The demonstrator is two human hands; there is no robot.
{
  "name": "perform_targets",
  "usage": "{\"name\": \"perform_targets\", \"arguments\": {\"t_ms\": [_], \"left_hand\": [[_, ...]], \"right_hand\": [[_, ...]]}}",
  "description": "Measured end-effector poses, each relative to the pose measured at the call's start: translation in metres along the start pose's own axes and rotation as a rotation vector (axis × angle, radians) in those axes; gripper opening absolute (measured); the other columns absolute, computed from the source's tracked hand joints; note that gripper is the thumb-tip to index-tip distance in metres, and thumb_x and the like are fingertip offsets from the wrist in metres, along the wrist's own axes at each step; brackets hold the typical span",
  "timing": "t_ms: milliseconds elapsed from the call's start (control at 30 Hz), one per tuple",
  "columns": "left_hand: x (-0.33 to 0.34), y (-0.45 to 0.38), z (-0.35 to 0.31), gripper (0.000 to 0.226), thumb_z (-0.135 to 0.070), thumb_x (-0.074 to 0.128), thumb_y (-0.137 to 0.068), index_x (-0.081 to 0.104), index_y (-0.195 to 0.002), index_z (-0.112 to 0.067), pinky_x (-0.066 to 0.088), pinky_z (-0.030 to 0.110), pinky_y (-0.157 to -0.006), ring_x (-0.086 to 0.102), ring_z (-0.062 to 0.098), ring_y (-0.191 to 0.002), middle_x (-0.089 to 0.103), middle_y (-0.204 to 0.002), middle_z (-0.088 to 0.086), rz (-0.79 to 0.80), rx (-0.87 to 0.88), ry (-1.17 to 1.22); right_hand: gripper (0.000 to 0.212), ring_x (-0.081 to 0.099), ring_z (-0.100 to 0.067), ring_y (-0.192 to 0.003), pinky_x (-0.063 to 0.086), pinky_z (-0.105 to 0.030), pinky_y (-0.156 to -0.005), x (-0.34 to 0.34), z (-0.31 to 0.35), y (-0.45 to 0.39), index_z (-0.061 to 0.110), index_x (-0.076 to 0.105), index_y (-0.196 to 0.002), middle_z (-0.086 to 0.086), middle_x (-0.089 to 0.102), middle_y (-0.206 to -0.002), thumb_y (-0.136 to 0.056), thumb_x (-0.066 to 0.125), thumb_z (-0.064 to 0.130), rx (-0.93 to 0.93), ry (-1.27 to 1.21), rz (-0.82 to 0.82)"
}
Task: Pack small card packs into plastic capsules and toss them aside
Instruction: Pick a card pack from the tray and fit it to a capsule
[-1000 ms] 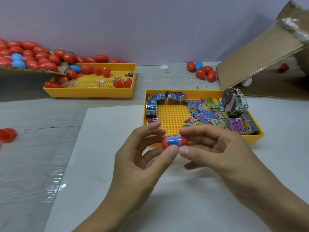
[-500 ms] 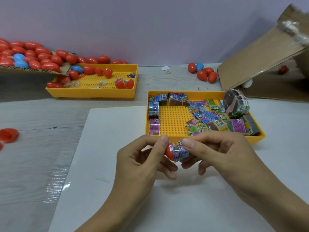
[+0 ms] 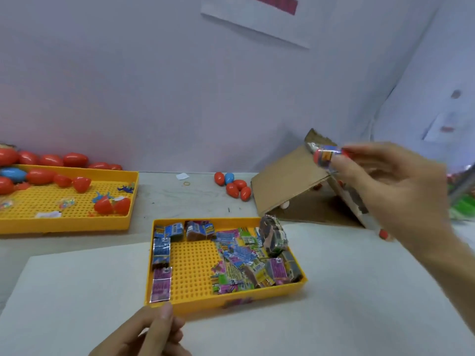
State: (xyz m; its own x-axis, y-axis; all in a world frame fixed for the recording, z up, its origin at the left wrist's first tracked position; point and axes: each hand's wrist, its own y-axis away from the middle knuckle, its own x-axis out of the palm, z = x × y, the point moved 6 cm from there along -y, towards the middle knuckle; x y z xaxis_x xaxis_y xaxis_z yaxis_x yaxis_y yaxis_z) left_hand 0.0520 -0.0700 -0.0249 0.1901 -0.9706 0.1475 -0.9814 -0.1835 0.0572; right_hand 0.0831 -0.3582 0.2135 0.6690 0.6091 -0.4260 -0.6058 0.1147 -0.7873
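Note:
My right hand (image 3: 393,186) is raised at the right, above the cardboard box (image 3: 290,183), and pinches a red capsule (image 3: 329,156) with a blue card pack showing inside it. My left hand (image 3: 149,332) rests low at the bottom centre, fingers loosely curled and holding nothing, just in front of the yellow tray (image 3: 180,303). That tray holds several small card packs (image 3: 241,258) along its left edge and in a heap on its right side.
A second yellow tray (image 3: 77,223) at the left holds red capsule halves, with several red and blue capsules (image 3: 48,160) piled behind it. A small cluster of capsules (image 3: 235,185) lies by the wall. A white sheet (image 3: 77,283) covers the table in front.
The hands have parted. My right hand carried the capsule up and to the right, over the cardboard box. My left hand let go and dropped low. The camera tilted upward.

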Motion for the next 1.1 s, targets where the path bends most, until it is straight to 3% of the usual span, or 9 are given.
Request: {"name": "perform_targets", "arguments": {"t_ms": [133, 267, 367, 467, 567, 667, 767, 933, 1100], "left_hand": [[0.003, -0.010, 0.003, 0.045, -0.003, 0.063, -0.091, 0.067, -0.046, -0.007, 0.042, 0.012, -0.035, 0.059, 0.021, -0.037, 0.062, -0.048, 0.014, -0.009, -0.024, -0.047], [0.005, -0.014, -0.001, 0.048, 0.000, 0.059, -0.093, 0.058, -0.045, 0.004, 0.041, 0.011, -0.036, 0.057, 0.028, -0.044, 0.059, -0.041, 0.013, 0.017, -0.075, -0.028], [0.006, -0.010, -0.006, 0.053, 0.001, 0.060, -0.092, 0.061, -0.039, -0.001, 0.042, 0.012, -0.037, 0.055, 0.014, -0.034, 0.060, -0.046, 0.016, 0.042, -0.058, -0.025], [0.004, -0.007, -0.006, 0.047, -0.001, 0.061, -0.092, 0.066, -0.045, -0.004, 0.043, 0.015, -0.037, 0.056, 0.017, -0.034, 0.061, -0.047, 0.017, 0.020, -0.010, -0.019], [0.005, 0.001, -0.014, 0.039, -0.002, 0.064, -0.088, 0.068, -0.050, -0.007, 0.040, 0.014, -0.036, 0.056, 0.024, -0.034, 0.059, -0.047, 0.017, -0.023, 0.110, -0.002], [0.006, 0.009, -0.026, 0.028, -0.019, 0.081, -0.076, 0.068, -0.053, -0.009, 0.040, 0.013, -0.039, 0.052, 0.017, -0.035, 0.057, -0.044, 0.013, -0.045, 0.229, 0.016], [-0.004, 0.007, -0.037, 0.043, -0.044, 0.070, -0.073, 0.061, -0.052, -0.008, 0.040, 0.020, -0.038, 0.049, 0.020, -0.031, 0.052, -0.043, 0.013, -0.006, 0.256, 0.046], [-0.039, -0.024, -0.069, 0.031, -0.036, 0.069, -0.087, 0.069, -0.067, -0.013, 0.043, 0.029, -0.038, 0.058, 0.024, -0.044, 0.059, -0.058, 0.004, -0.181, 0.292, 0.013], [-0.053, -0.109, -0.111, 0.019, -0.018, 0.063, -0.096, 0.067, -0.078, -0.015, 0.049, 0.025, -0.046, 0.059, 0.015, -0.054, 0.062, -0.061, -0.001, -0.235, 0.412, -0.299]], "right_hand": [[0.030, 0.066, -0.004, -0.097, 0.045, -0.020, -0.087, -0.015, -0.068, -0.074, 0.029, 0.072, -0.108, 0.008, 0.073, -0.106, -0.086, 0.068, 0.050, 0.248, 0.276, 0.093], [0.035, 0.059, -0.009, -0.114, 0.046, -0.037, -0.104, -0.027, -0.083, -0.076, 0.027, 0.070, -0.117, 0.007, 0.067, -0.126, -0.095, 0.056, 0.049, 0.499, 0.124, -0.063], [0.028, 0.070, -0.011, -0.080, 0.055, -0.029, -0.069, 0.004, -0.045, -0.028, 0.023, 0.075, -0.090, 0.003, 0.076, -0.094, -0.097, 0.055, 0.041, 0.541, -0.288, -0.058], [0.035, 0.057, -0.017, -0.049, 0.039, -0.021, -0.040, 0.073, 0.000, 0.065, 0.013, 0.075, -0.080, -0.011, 0.068, -0.070, -0.092, 0.060, 0.042, 0.705, -0.728, 0.278], [0.038, 0.044, -0.015, -0.035, 0.031, -0.018, -0.037, 0.131, 0.041, 0.154, 0.011, 0.074, -0.069, -0.010, 0.057, -0.050, -0.078, 0.068, 0.047, 0.871, -0.849, 0.496], [0.043, 0.040, -0.014, -0.031, 0.033, -0.018, -0.038, 0.156, 0.063, 0.200, 0.004, 0.069, -0.058, -0.009, 0.047, -0.038, -0.059, 0.076, 0.046, 0.970, -0.927, 0.483], [0.041, 0.037, -0.014, -0.031, 0.031, -0.017, -0.037, 0.157, 0.065, 0.205, 0.006, 0.070, -0.057, -0.010, 0.043, -0.035, -0.057, 0.077, 0.046, 0.964, -0.875, 0.483], [0.030, 0.035, -0.016, -0.034, 0.028, -0.016, -0.036, 0.164, 0.055, 0.211, 0.005, 0.071, -0.056, -0.013, 0.040, -0.036, -0.073, 0.069, 0.030, 0.999, -0.850, 0.511], [0.026, 0.043, -0.009, -0.035, 0.033, -0.016, -0.039, 0.175, 0.064, 0.214, 0.011, 0.073, -0.054, -0.006, 0.047, -0.039, -0.059, 0.070, 0.037, 0.905, -0.864, 0.610]]}}
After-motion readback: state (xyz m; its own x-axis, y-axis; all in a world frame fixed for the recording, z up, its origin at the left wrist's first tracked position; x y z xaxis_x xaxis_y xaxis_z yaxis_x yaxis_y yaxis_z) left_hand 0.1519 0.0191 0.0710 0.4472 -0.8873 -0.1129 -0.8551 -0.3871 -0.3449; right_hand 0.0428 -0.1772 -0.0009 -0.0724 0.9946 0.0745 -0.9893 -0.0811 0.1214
